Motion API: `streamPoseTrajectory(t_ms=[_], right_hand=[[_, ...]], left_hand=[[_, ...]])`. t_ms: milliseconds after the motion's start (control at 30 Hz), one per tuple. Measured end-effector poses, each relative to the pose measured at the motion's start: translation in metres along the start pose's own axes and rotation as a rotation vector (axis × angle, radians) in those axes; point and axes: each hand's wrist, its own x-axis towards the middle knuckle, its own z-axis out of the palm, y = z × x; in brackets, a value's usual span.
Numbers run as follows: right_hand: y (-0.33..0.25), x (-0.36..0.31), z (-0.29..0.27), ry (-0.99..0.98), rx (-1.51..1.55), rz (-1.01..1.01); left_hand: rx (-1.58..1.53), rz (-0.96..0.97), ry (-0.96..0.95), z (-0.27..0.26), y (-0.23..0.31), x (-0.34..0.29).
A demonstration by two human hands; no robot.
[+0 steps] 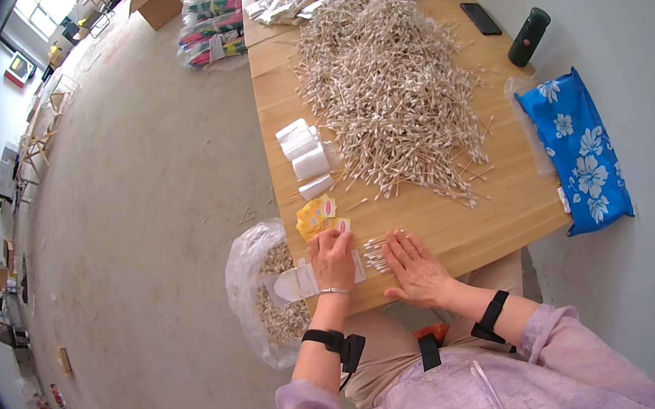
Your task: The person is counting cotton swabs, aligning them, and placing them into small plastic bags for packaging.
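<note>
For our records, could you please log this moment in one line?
left hand: over plastic bag | right hand: on cotton swabs | swab heap: beyond hands

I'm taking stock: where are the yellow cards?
In the head view, the yellow cards lie near the left edge of the table, between the left hand and the white bundles.

Bare table (509, 204) opens from the right hand (418, 270) toward the blue packet (579, 154). The broad swab heap (395, 89) blocks the way straight ahead; a lane runs along its right side, narrowing beside the phone (480, 18). Yellow cards (317, 217) and white rolls (307, 162) obstruct the left hand's (333, 262) forward path. Loose swabs (374, 255) occupy the gap between both hands.
</note>
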Motion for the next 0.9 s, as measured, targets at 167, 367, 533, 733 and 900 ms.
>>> streamPoseTrajectory(t_ms=[167, 367, 533, 733, 900], right_hand=[[0.002, -0.002, 0.006, 0.037, 0.008, 0.002], [0.014, 0.001, 0.002, 0.167, 0.106, 0.114], [0.011, 0.013, -0.003, 0.242, 0.174, 0.082], [0.017, 0.018, 0.007, 0.429, 0.416, 0.111], [0.012, 0.022, 0.011, 0.62, 0.853, 0.319]], left_hand=[[-0.116, -0.016, 0.037, 0.006, 0.004, -0.004], [-0.328, -0.104, 0.034, -0.003, 0.025, -0.039], [-0.647, -0.276, 0.067, 0.012, 0.025, -0.053], [-0.894, -0.39, 0.139, 0.037, 0.019, -0.049], [-1.042, -0.446, 0.143, 0.052, 0.016, -0.049]])
